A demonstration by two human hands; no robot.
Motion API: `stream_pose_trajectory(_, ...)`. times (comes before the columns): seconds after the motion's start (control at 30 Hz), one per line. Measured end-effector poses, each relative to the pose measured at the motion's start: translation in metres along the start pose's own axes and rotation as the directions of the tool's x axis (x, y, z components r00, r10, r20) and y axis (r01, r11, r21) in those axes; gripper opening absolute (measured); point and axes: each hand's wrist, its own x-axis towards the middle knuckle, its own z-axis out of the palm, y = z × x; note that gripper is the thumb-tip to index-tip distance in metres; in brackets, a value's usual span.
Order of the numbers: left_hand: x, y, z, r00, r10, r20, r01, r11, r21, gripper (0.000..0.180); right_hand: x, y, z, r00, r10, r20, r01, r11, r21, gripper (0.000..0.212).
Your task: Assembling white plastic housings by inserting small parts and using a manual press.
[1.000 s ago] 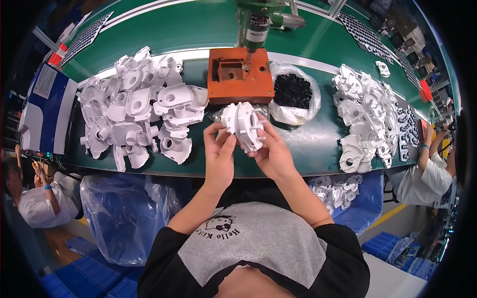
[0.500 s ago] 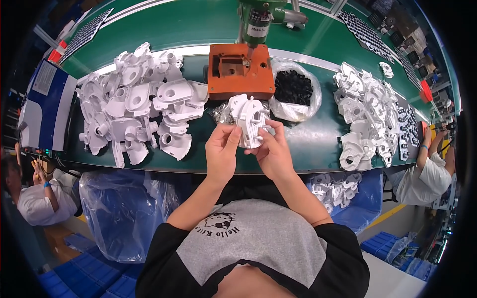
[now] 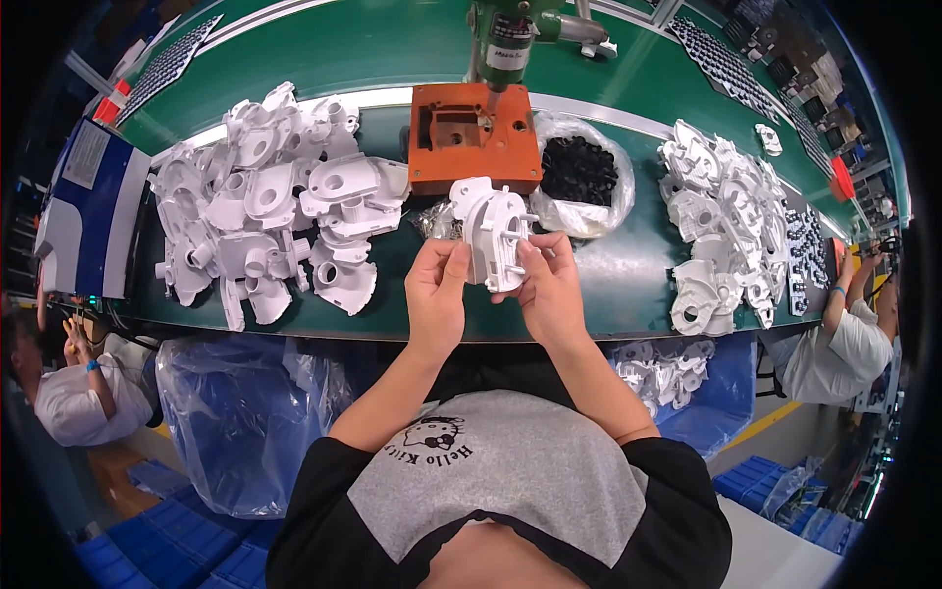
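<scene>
A white plastic housing [image 3: 497, 236] with pegs and a curved rim is held upright between both my hands, just in front of an orange fixture block [image 3: 475, 162]. My left hand [image 3: 438, 290] pinches its left edge, thumb on the near side. My right hand [image 3: 551, 285] grips its lower right side; some of those fingertips are hidden behind the part. Above the orange block hangs the head of a green press [image 3: 507, 49]. A clear bag of small black parts [image 3: 581, 173] lies right of the block.
White housings lie in a large heap [image 3: 257, 206] at left and another heap [image 3: 721, 226] at right. A blue-and-white box [image 3: 93, 211] stands at the far left. Below the bench edge are plastic-lined blue bins [image 3: 231, 422]. People work at both sides.
The housing has turned a little in my hands and risen slightly toward the orange block. My right fingers have shifted on its right side. A small white piece has appeared on the far green surface.
</scene>
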Motion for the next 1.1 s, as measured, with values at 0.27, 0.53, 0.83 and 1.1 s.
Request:
stream_pose_trajectory(0.27,-0.004,-0.006,0.006,0.993,0.117,-0.008,-0.116,0.993,0.033,0.015,0.001,0.01,-0.002,0.997,-0.055,-0.059,0.049,0.994,-0.098,0.023)
stream_pose_trajectory(0.53,-0.008,-0.003,0.005,0.99,0.115,0.086,-0.113,0.993,-0.022,0.014,0.002,0.014,-0.005,0.97,-0.242,-0.025,0.218,0.91,-0.354,0.024)
stream_pose_trajectory(0.83,0.036,0.024,-0.02,0.949,0.262,0.176,-0.31,0.879,0.361,0.011,0.031,-0.037,-0.022,0.842,-0.409,0.351,0.486,0.297,-0.822,0.035)
stream_pose_trajectory(1.1,0.147,0.035,-0.013,0.571,0.258,0.779,-0.774,-0.149,0.616,0.008,0.107,-0.057,-0.078,0.849,-0.442,0.29,0.117,-0.377,-0.919,0.016)
